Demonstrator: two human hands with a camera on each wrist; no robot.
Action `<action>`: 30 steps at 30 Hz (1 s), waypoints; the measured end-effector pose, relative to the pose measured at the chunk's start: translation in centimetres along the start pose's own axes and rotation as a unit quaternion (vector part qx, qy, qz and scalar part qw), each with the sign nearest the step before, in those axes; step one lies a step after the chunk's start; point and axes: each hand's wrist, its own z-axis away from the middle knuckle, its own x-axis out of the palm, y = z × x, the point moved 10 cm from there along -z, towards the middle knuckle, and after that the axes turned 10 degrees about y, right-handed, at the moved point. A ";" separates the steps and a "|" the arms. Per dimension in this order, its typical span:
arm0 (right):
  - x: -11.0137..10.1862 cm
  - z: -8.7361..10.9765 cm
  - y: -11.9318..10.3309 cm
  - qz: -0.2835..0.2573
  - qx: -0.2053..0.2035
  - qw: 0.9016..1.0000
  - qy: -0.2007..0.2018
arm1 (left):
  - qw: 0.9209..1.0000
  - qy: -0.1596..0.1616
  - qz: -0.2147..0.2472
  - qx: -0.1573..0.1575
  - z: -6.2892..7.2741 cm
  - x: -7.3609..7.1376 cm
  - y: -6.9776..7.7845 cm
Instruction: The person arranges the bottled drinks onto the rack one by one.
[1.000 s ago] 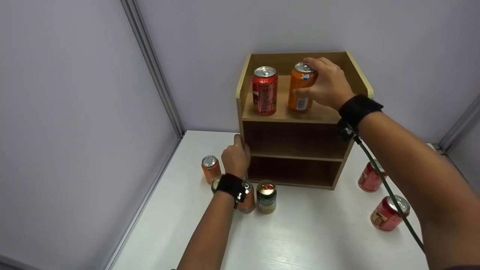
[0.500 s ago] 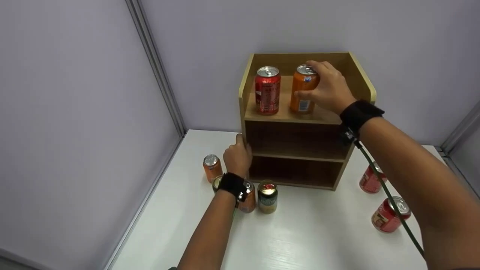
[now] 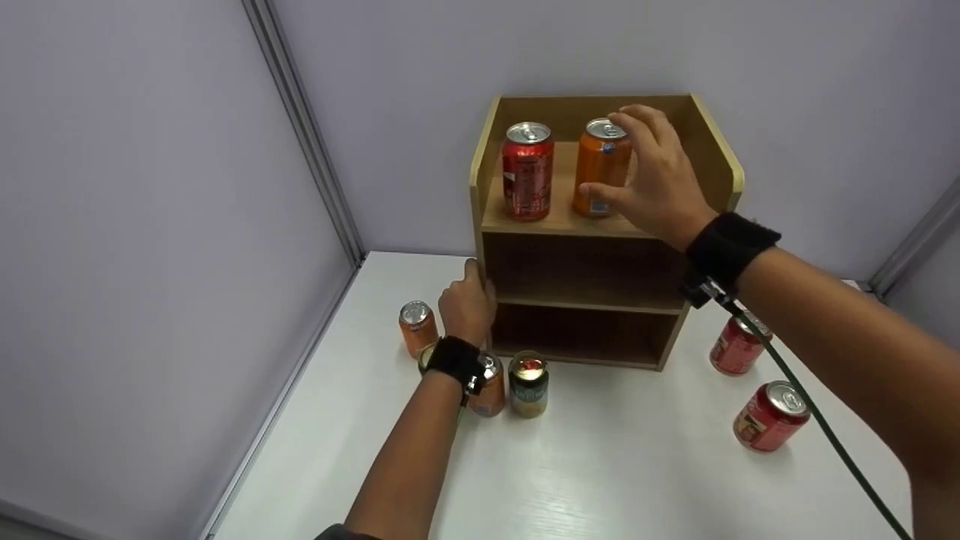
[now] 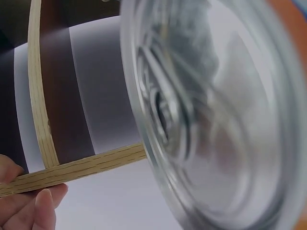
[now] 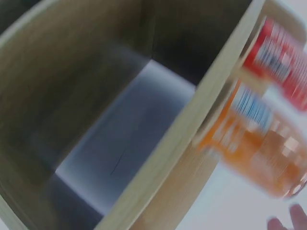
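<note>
The orange can (image 3: 602, 166) stands on the top shelf (image 3: 592, 217) beside the red can (image 3: 527, 171). The right hand (image 3: 656, 184), clamped on it before, has been loosened, fingers spread. The shelf's left edge is still gripped by the left hand (image 3: 466, 306).

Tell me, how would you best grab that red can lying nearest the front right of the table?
The red can leans tilted on the white table, top up and to the right. Probably best to come from above and wrap the fingers round its middle, across the round body; its sides are free.

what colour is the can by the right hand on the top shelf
Orange can, clearest in the head view.
</note>
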 end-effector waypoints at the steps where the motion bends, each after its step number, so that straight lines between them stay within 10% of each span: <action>1: -0.3 0.6 -0.8 -0.002 -0.021 1.000 0.012 | 1.000 0.001 -0.001 0.001 0.0 0.0 0.0; 9: 0.2 6.9 -4.7 -0.058 -0.110 0.992 0.013 | 1.000 0.017 0.005 0.012 -0.3 -0.5 0.4; 30: 7.5 19.9 -3.2 -0.102 -0.077 0.990 -0.055 | 1.000 0.007 0.009 -0.004 0.7 -1.0 0.3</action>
